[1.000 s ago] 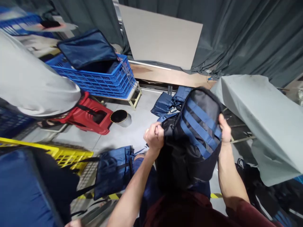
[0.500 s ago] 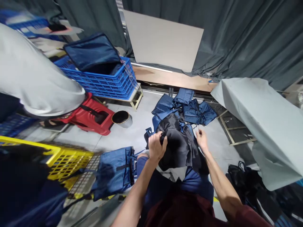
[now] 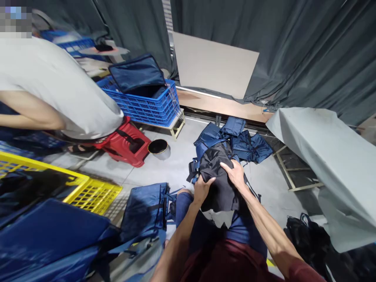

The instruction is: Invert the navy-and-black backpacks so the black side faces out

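Note:
Across my lap lies a navy backpack with its black lining turned outward. My left hand grips the left edge of the black fabric, thumb on top and the other fingers hidden beneath. On the far right side of the same fabric, my right hand pinches it, with the thumb laid over the cloth. Blue straps hang at the bag's left side. Just beyond it, several folded navy bags lie on the floor.
A co-worker in a grey shirt sits on a red stool at left. Near it stands a metal bucket. Blue crates rest on a low stand. A yellow crate and a navy bag are left; a covered table is right.
My right hand has come in from beside the bag onto the black fabric. My left hand has shifted a little lower along its edge. The view has turned slightly left.

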`<state>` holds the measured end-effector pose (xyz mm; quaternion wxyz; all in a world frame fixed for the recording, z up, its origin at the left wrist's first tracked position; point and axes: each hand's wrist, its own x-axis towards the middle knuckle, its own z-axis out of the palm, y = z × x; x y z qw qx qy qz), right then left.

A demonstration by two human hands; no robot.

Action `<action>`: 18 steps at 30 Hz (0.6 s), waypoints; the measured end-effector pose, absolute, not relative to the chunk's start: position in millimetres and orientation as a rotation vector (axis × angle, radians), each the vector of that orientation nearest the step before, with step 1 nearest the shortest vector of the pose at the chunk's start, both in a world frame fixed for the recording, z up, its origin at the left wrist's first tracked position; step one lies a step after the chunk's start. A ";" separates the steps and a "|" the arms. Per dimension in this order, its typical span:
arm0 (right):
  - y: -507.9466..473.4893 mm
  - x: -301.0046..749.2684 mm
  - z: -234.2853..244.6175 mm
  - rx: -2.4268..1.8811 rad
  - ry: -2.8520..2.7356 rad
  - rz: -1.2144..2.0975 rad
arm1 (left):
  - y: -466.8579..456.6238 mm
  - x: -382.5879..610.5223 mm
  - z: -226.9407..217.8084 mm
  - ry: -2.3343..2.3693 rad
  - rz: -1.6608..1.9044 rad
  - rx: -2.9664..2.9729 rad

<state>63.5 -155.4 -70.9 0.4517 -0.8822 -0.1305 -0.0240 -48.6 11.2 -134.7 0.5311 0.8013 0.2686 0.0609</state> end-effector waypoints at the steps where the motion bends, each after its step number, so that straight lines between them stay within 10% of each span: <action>1: -157.9 65.7 -59.7 -2.126 -0.299 -0.085 | 13.0 -47.4 -123.8 0.638 0.188 1.966; 6: -184.9 65.4 -18.6 -1.939 -0.206 -0.305 | 18.9 -43.2 -81.4 0.549 0.319 2.308; 18: -192.1 46.0 -132.4 -1.879 0.120 0.115 | 18.9 -41.4 -123.7 0.573 -0.157 2.680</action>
